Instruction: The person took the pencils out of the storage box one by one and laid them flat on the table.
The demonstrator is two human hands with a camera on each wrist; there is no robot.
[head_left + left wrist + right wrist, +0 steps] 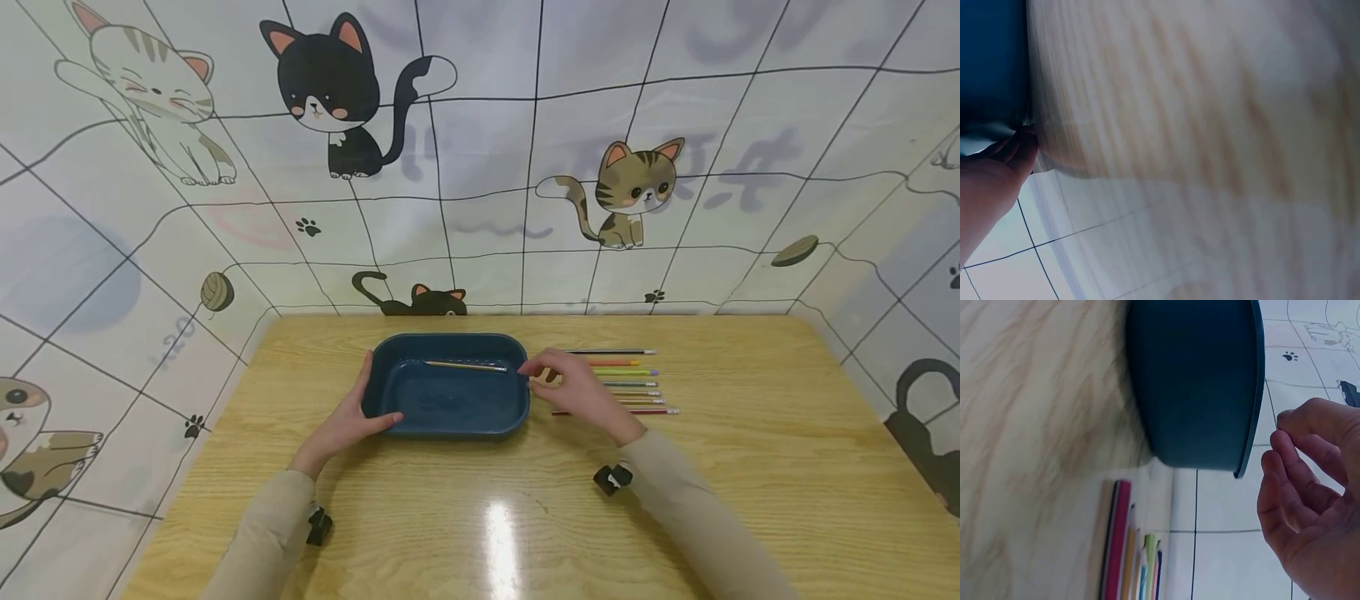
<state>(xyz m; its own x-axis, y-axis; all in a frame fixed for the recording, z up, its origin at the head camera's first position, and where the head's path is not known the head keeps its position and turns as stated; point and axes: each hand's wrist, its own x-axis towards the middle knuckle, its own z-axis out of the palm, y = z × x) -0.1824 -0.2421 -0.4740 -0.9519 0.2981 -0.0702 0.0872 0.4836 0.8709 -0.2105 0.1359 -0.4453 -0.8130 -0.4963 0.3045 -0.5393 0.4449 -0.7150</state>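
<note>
A dark blue rectangular tray (450,435) stands on the table, and one thin yellowish pencil (467,366) lies inside it near the back wall. My left hand (351,419) grips the tray's left end, thumb over the front rim and fingers along the outer side. Just at the right rim hovers my right hand (576,390), its fingers loosely bent with thumb and fingertips close together. The right wrist view shows nothing in that hand (1316,487), which is apart from the tray wall (1200,387).
Right of the tray, several pencils lie side by side in a row, among them a yellow-green pencil (626,372) and a dark red pencil (652,411). Behind the wooden table (420,517) hangs a cat-printed backdrop (487,167).
</note>
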